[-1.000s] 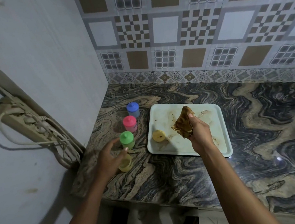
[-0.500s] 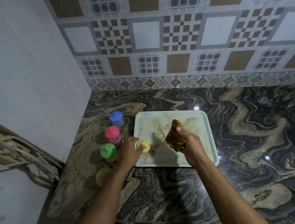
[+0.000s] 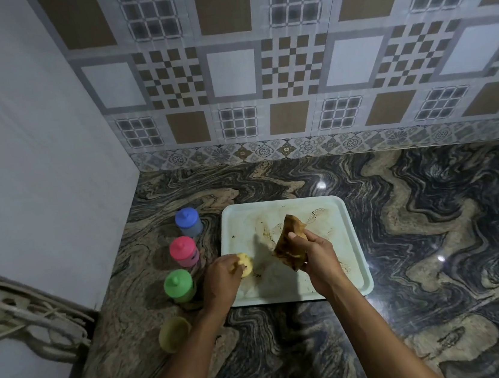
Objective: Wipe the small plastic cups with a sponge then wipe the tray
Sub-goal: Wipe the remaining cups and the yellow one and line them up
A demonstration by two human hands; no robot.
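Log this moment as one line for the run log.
left hand grips yellow lid on tray | right hand holds sponge over tray | tray stained | yellow cup lidless on counter

The left hand (image 3: 221, 278) has left the yellow cup (image 3: 174, 334) and now grips the yellow lid (image 3: 246, 263).

Both bare forearms reach forward from the lower edge, angled slightly toward each other. Left hand (image 3: 221, 278) is knuckles up, fingers curled over a yellow lid (image 3: 247, 264). Right hand (image 3: 321, 258) sits near it but apart, fingers and thumb gripping a sponge (image 3: 290, 246).
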